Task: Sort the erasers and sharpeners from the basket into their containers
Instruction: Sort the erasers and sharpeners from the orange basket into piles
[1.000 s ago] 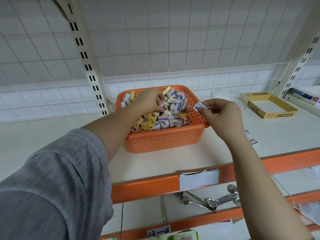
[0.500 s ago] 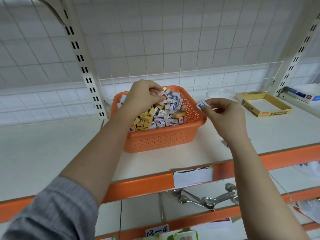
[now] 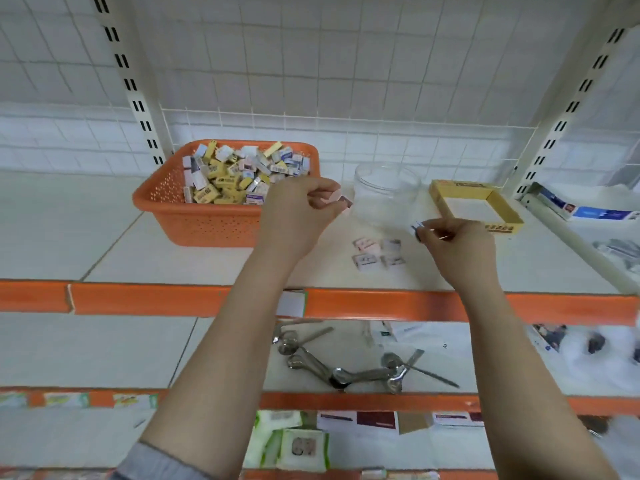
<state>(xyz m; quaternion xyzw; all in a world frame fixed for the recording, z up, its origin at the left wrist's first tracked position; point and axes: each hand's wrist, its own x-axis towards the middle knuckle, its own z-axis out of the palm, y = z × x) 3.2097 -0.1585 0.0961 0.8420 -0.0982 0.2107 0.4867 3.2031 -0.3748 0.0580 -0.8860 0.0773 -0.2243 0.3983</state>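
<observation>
White tiled wall (image 3: 346,46) w/ wire grid; orange-edged shelves (image 3: 381,304), slotted uprights (image 3: 138,81).

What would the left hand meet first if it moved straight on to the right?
Probably the clear bowl: the left hand holds a small item pointing at its near wall, though depth is uncertain.

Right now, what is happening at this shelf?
A person is sorting small stationery pieces out of an orange basket. The left hand pinches one small piece beside the clear container; the right hand pinches another. Four pieces lie on the shelf, and the yellow box looks empty.
</observation>
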